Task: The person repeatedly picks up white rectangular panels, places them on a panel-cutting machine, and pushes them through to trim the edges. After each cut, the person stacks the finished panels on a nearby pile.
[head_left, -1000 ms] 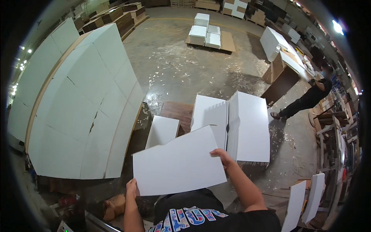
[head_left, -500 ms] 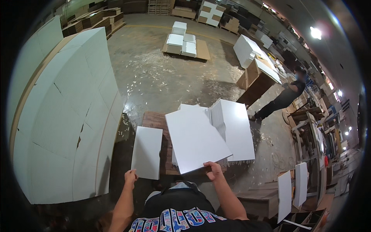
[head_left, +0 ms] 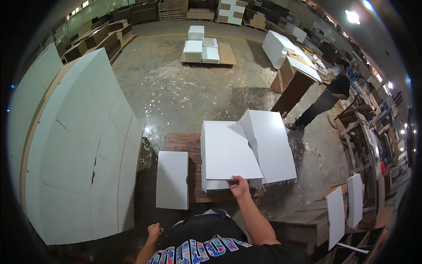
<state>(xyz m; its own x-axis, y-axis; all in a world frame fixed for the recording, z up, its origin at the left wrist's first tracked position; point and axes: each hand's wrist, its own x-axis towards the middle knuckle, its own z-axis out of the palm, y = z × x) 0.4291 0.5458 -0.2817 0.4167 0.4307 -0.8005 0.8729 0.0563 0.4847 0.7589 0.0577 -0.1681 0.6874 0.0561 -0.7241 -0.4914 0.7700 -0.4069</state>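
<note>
My right hand (head_left: 239, 187) grips the near edge of a white flat panel (head_left: 228, 152) that lies on top of a stack of white panels (head_left: 211, 184) on a brown wooden pallet (head_left: 182, 141). A second, taller stack of white panels (head_left: 274, 147) stands just to the right, its sheets fanned along the left edge. My left hand (head_left: 154, 230) is closed in a loose fist low by my body, holding nothing. A single white panel (head_left: 172, 179) lies at the pallet's left side.
A big white curved panel wall (head_left: 83, 145) stands at my left. A person in black (head_left: 327, 99) bends beside a wooden workbench (head_left: 295, 79) at the right. Another pallet with white stacks (head_left: 202, 46) sits farther off. White boards (head_left: 336, 218) lean at the lower right. Wood chips litter the concrete floor.
The white panel I carried in the air with both hands has come down flat onto the left stack. My left hand has let go and dropped to my side.
</note>
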